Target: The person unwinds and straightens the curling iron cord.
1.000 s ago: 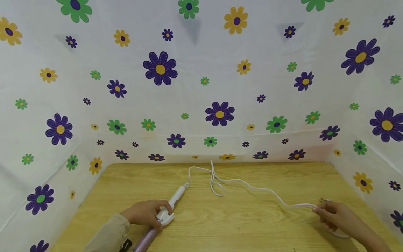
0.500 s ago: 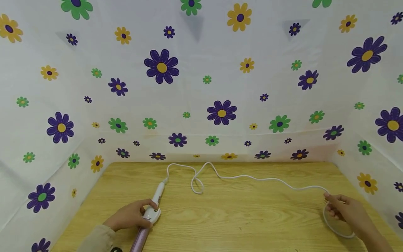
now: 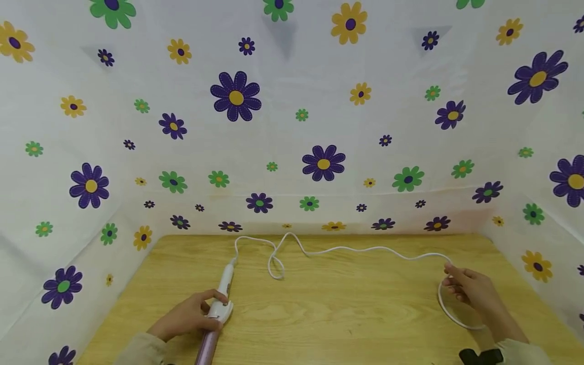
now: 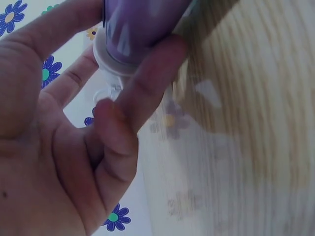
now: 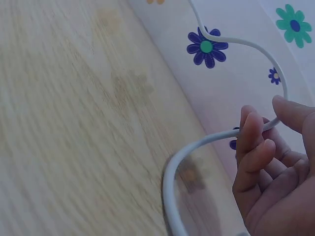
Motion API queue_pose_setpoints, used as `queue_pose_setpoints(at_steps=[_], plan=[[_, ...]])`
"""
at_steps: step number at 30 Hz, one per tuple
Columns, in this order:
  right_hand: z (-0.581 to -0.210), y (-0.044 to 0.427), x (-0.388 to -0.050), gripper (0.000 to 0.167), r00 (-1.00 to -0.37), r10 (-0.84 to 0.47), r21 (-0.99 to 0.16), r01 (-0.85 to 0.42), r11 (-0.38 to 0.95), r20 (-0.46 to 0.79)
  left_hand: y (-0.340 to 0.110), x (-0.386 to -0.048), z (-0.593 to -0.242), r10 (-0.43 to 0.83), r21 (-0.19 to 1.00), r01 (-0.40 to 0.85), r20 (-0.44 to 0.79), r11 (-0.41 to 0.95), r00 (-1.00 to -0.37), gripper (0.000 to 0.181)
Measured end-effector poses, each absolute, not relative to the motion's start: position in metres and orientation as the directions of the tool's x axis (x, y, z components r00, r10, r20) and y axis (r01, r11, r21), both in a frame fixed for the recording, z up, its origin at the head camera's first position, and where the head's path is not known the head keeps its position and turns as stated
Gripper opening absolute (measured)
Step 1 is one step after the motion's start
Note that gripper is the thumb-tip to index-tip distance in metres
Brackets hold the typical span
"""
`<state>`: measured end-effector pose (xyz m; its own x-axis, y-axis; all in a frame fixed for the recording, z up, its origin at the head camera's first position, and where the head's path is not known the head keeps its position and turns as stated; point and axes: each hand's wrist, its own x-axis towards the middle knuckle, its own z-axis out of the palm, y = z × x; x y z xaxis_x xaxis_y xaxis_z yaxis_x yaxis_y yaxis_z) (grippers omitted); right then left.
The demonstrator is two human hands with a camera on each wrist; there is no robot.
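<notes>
On the left of the head view lies a curling iron (image 3: 225, 279) with a white handle, a white clamp lever and a purple barrel (image 3: 207, 349). My left hand (image 3: 188, 315) grips it where handle and barrel meet. In the left wrist view, thumb and fingers are around the purple barrel (image 4: 140, 29) by its pale collar. A white cord (image 3: 335, 248) runs from the handle across the table. My right hand (image 3: 474, 296) pinches this cord between thumb and fingers. From there the cord (image 5: 172, 191) bends down in a loose loop; its far end is hidden.
The wooden table (image 3: 319, 314) is bounded at the back and sides by a white flowered cloth (image 3: 283, 142). A small loop of the cord lies near the back edge. A black strap (image 3: 481, 356) shows at the right wrist.
The curling iron and left hand have shifted left, with the handle pointing more away from me. My right hand, still pinching the cord, moved right, then back left and farther away.
</notes>
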<state>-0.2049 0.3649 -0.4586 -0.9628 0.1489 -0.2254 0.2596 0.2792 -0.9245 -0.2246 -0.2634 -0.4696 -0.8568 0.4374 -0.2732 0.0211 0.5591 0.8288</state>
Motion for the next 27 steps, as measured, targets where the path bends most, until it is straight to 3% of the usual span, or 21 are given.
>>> queue_pose_setpoints(at_steps=[10, 17, 23, 27], plan=[[-0.472, 0.360, -0.231, 0.055, -0.953, 0.119, -0.935, 0.296, 0.194, -0.277, -0.272, -0.223, -0.465, 0.451, 0.794, 0.015, -0.329, 0.608, -0.830, 0.065], [-0.477, 0.363, -0.230, 0.024, -0.963, 0.083, -0.948, 0.266, 0.176, -0.255, -0.274, -0.220, -0.466, 0.479, 0.814, 0.006, -0.335, 0.581, -0.811, 0.073], [-0.476, 0.361, -0.227, 0.065, -0.975, 0.059, -0.926, 0.222, 0.307, -0.214, -0.274, -0.218, -0.464, 0.469, 0.794, 0.032, -0.326, 0.608, -0.821, 0.074], [-0.472, 0.358, -0.222, 0.067, -0.982, 0.029, -0.908, 0.181, 0.377, -0.184, -0.275, -0.215, -0.462, 0.478, 0.782, 0.064, -0.312, 0.620, -0.821, 0.075]])
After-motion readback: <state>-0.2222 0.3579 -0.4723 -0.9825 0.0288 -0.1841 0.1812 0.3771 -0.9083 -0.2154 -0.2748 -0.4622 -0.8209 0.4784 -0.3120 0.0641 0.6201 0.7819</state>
